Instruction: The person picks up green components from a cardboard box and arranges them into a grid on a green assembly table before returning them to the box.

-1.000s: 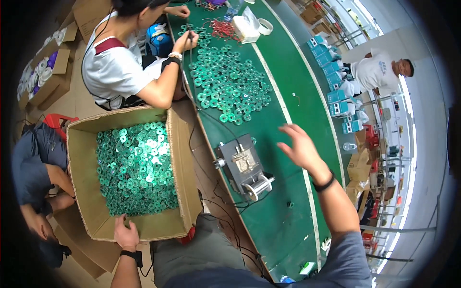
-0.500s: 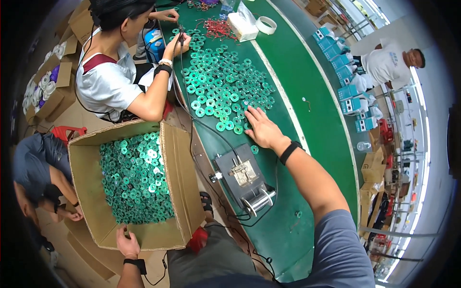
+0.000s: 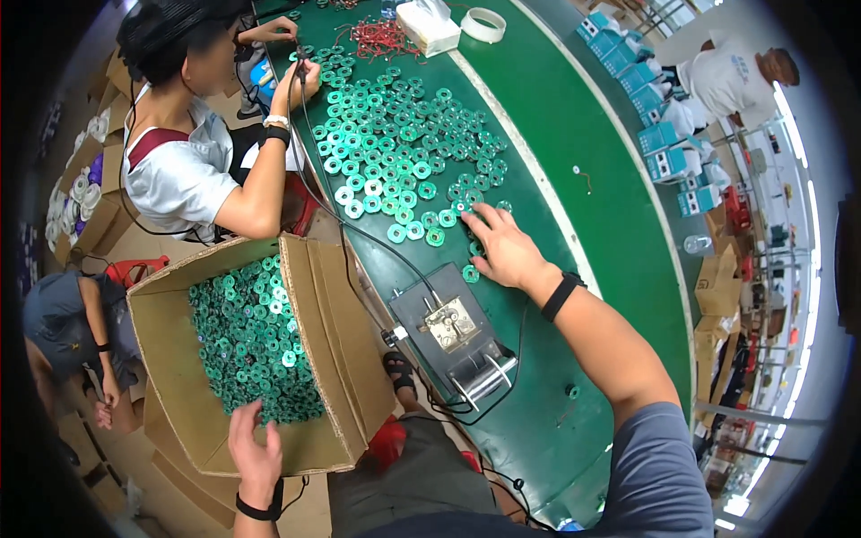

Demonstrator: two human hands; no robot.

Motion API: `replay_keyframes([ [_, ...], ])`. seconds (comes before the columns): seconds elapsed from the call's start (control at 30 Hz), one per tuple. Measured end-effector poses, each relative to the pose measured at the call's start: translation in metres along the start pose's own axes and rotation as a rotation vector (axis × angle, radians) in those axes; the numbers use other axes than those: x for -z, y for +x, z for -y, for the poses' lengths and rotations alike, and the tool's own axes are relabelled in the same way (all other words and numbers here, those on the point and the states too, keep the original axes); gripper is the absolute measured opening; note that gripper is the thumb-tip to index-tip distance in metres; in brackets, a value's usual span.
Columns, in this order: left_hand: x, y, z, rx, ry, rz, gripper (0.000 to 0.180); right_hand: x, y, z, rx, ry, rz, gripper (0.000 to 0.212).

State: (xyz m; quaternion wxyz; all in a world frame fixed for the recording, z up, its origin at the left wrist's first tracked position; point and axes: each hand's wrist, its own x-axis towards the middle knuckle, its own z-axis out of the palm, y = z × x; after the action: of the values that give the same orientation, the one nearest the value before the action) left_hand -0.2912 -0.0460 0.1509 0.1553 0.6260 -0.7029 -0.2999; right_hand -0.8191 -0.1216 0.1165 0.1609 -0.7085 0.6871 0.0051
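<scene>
Palm down, my right hand (image 3: 513, 251) lies at the near right edge of a spread of small green ring-shaped circuit boards (image 3: 386, 152) on the green table. Its fingers are parted and the tips touch a few boards. My left hand (image 3: 254, 448) is over the near side of a cardboard box (image 3: 325, 345), thumb and fingers apart, holding nothing that I can see. Inside the box is a deep heap of the same green rings (image 3: 256, 350).
A grey metal device with a solder-wire spool (image 3: 457, 336) stands on the table, trailing cables. A co-worker (image 3: 193, 152) sits at the left, holding a soldering iron. Red wires (image 3: 384, 38), a tissue box (image 3: 429, 27) and a tape roll (image 3: 483, 25) lie at the far end.
My left hand has risen from the box's near rim to over its inside. My right hand has shifted slightly right and nearer on the boards. The whole view has turned a little.
</scene>
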Motion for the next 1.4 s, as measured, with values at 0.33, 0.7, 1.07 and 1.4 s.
replay_keyframes([
  [0.33,-0.114,0.179,-0.22,-0.632,0.106,0.248,0.056,-0.017,-0.013,-0.008,-0.226,0.245,-0.15,0.066],
  [0.7,-0.218,0.245,-0.263,-0.621,0.537,0.369,0.052,-0.027,0.001,-0.011,-0.244,0.256,-0.173,0.059],
  [1.07,-0.214,0.243,-0.262,-0.58,0.63,0.361,0.055,-0.032,0.003,-0.011,-0.277,0.28,-0.279,0.041],
  [1.4,-0.211,0.249,-0.244,-0.675,0.536,0.405,0.029,-0.043,-0.013,-0.026,-0.308,0.224,-0.231,0.029],
])
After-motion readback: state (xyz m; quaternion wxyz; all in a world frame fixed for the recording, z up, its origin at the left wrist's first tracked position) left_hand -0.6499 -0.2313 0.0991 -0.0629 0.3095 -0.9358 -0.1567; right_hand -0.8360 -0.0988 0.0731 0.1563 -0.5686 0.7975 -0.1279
